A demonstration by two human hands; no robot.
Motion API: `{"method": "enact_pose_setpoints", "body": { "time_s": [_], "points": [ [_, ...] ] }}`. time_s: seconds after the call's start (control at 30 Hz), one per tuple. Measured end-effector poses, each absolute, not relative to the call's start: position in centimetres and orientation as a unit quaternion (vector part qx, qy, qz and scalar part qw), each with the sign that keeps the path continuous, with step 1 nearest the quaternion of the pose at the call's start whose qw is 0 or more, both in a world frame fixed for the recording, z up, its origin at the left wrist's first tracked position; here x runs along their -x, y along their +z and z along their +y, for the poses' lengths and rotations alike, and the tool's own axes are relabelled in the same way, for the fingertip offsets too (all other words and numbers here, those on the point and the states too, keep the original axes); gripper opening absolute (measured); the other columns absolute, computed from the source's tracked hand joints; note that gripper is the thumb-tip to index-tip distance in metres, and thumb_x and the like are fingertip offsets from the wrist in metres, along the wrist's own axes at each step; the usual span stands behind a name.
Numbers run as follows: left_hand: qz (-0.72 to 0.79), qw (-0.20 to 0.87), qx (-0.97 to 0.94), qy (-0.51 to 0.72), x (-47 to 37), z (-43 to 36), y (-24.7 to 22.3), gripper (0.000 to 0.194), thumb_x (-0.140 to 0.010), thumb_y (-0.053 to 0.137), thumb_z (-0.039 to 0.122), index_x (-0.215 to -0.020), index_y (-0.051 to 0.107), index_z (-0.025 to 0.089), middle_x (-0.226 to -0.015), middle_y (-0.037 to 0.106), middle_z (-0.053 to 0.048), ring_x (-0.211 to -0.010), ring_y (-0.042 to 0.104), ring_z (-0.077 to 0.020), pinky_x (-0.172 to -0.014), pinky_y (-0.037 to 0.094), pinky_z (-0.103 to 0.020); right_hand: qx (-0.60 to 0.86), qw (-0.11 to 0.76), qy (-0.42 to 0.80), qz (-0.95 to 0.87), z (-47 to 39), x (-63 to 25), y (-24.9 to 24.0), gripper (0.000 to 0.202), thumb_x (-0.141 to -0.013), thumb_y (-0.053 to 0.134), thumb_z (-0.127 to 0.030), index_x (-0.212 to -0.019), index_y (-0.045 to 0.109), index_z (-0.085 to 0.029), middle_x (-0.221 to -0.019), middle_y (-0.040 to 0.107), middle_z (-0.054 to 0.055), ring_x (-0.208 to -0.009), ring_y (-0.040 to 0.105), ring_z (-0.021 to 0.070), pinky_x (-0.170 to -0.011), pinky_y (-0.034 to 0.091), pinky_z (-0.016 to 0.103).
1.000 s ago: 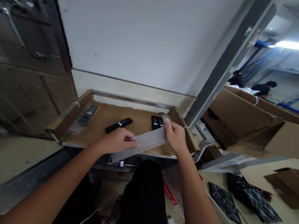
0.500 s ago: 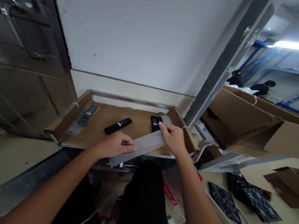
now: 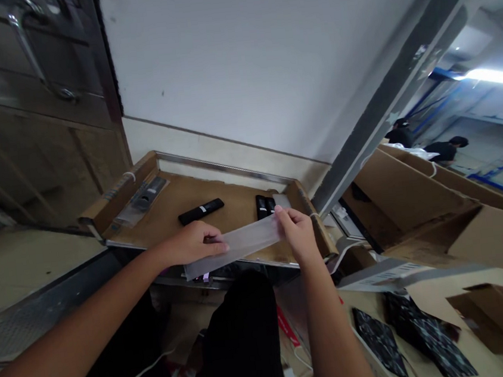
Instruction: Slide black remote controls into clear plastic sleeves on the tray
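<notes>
At the six o'clock edge of the cardboard-lined tray (image 3: 237,199) (taking twelve as the side by the wall (image 3: 229,65)), a translucent plastic sleeve (image 3: 252,239) is drawn out between two hands. The left hand (image 3: 193,243), toward seven o'clock, pinches it narrowly between thumb and curled fingers; the right hand (image 3: 300,232), toward four o'clock, grips its other end between thumb and forefinger.

Against the picture a second ago, the left thumb has slid a little toward nine o'clock, and the sleeve's free end reaches lower past the tray's edge, covering more of a small lilac item (image 3: 206,277) beneath. Half a second ago the right hand sat slightly nearer the left; it has since eased outward toward three o'clock, so more of the pair of black remotes (image 3: 261,206) at three o'clock shows again.

The single black remote (image 3: 201,211) near the dial's centre and the clear packet (image 3: 143,198) at ten o'clock lie where they were.
</notes>
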State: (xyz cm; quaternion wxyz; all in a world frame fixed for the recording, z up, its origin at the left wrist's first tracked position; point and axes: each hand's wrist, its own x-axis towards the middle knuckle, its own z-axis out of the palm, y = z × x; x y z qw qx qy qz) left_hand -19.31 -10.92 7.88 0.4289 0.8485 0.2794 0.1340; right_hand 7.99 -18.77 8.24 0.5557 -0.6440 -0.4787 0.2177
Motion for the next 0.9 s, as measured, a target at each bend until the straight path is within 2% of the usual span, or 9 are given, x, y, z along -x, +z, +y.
{"method": "enact_pose_setpoints", "body": {
  "time_s": [0.1,0.23,0.33,0.43,0.5,0.57,0.67,0.8,0.9],
  "points": [
    [0.283,0.441,-0.840,0.143,19.6,-10.9,7.6,0.036,-0.084,0.064,0.051,-0.083,0.075,0.016,-0.074,0.068,0.000,-0.069,0.057,-0.0146,-0.061,0.036,-0.024,0.661,0.558,0.153,-0.478,-18.9,-7.7,8.5,0.053,-0.081,0.067,-0.066,-0.059,0.058,-0.019,-0.048,0.042,-0.005,-0.048,0.035,0.0106,-0.048,0.027,0.026],
    [0.298,0.505,-0.789,0.185,20.5,-10.7,6.6,0.041,-0.083,0.066,0.056,-0.082,0.071,0.016,-0.067,0.061,0.001,-0.063,0.054,-0.0131,-0.058,0.039,-0.024,0.690,0.551,0.060,-0.466,-19.1,-8.4,8.8,0.053,-0.084,0.063,-0.065,-0.061,0.062,-0.018,-0.050,0.042,-0.004,-0.050,0.035,0.0112,-0.049,0.028,0.026],
    [0.344,0.554,-0.700,0.292,20.6,-10.9,5.5,0.044,-0.081,0.069,0.057,-0.096,0.067,0.016,-0.068,0.061,0.001,-0.063,0.057,-0.0135,-0.059,0.046,-0.024,0.702,0.553,0.031,-0.448,-19.1,-8.8,8.6,0.053,-0.087,0.060,-0.063,-0.059,0.060,-0.019,-0.050,0.042,-0.004,-0.051,0.036,0.0116,-0.050,0.028,0.027],
    [0.364,0.551,-0.606,0.444,20.0,-11.5,4.4,0.059,-0.076,0.075,0.053,-0.122,0.055,0.020,-0.087,0.069,-0.002,-0.074,0.066,-0.0159,-0.066,0.055,-0.027,0.709,0.559,0.021,-0.429,-18.9,-8.6,8.0,0.053,-0.088,0.058,-0.064,-0.059,0.058,-0.019,-0.051,0.041,-0.004,-0.051,0.037,0.0125,-0.051,0.028,0.027],
    [0.350,0.533,-0.593,0.492,19.8,-11.8,4.0,0.061,-0.076,0.076,0.050,-0.125,0.053,0.022,-0.107,0.072,-0.006,-0.084,0.068,-0.0176,-0.071,0.058,-0.029,0.710,0.566,0.018,-0.418,-18.9,-8.2,7.6,0.053,-0.089,0.057,-0.064,-0.061,0.058,-0.019,-0.051,0.041,-0.004,-0.052,0.038,0.0130,-0.051,0.028,0.027],
    [0.346,0.509,-0.623,0.484,19.8,-12.0,3.9,0.049,-0.079,0.073,0.050,-0.115,0.062,0.019,-0.112,0.072,-0.009,-0.087,0.069,-0.0186,-0.075,0.059,-0.030,0.709,0.573,0.020,-0.411,-18.8,-7.9,7.3,0.051,-0.089,0.057,-0.063,-0.062,0.059,-0.019,-0.051,0.040,-0.004,-0.052,0.038,0.0129,-0.051,0.028,0.027],
    [0.367,0.485,-0.658,0.444,20.3,-12.1,4.1,0.041,-0.082,0.070,0.050,-0.105,0.072,0.016,-0.094,0.075,-0.008,-0.080,0.068,-0.0187,-0.075,0.059,-0.031,0.707,0.575,0.025,-0.411,-18.9,-7.7,7.1,0.052,-0.089,0.057,-0.062,-0.060,0.057,-0.019,-0.051,0.039,-0.005,-0.052,0.036,0.0122,-0.051,0.028,0.028],
    [0.369,0.480,-0.669,0.430,21.2,-12.2,4.2,0.044,-0.081,0.073,0.046,-0.114,0.073,0.016,-0.090,0.074,-0.004,-0.077,0.066,-0.0164,-0.072,0.057,-0.028,0.701,0.577,0.027,-0.418,-18.7,-8.7,7.1,0.052,-0.087,0.060,-0.063,-0.060,0.057,-0.019,-0.052,0.041,-0.005,-0.051,0.037,0.0111,-0.050,0.028,0.027],
    [0.354,0.496,-0.665,0.431,21.6,-12.2,4.0,0.050,-0.079,0.076,0.047,-0.119,0.071,0.016,-0.098,0.074,-0.005,-0.077,0.067,-0.0157,-0.074,0.058,-0.029,0.663,0.643,0.091,-0.374,-18.7,-10.0,7.3,0.049,-0.082,0.066,-0.066,-0.069,0.060,-0.019,-0.050,0.044,-0.007,-0.044,0.037,0.0096,-0.044,0.028,0.025]
  ]
}}
